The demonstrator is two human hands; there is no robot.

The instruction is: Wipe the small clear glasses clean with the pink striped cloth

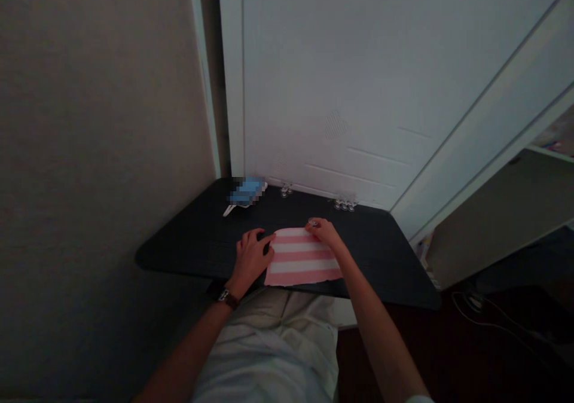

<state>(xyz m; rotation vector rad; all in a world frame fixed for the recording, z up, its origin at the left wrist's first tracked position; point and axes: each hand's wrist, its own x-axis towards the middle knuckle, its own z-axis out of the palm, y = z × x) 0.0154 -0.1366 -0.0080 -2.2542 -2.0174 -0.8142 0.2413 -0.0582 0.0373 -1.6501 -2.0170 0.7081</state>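
A pink and white striped cloth [301, 258] lies flat on the black table [188, 241], close to its near edge. My left hand [252, 258] rests on the table with its fingers on the cloth's left edge; a watch sits on that wrist. My right hand [323, 232] is at the cloth's far right corner, fingertips pinched on a small shiny object [313, 222]. What that object is cannot be told.
A blue item [246, 192] with a white part lies at the table's far left. Small clear pieces [286, 190] and a further cluster [345, 202] stand by the white wall. A shelf unit and cables [475, 304] are at the right.
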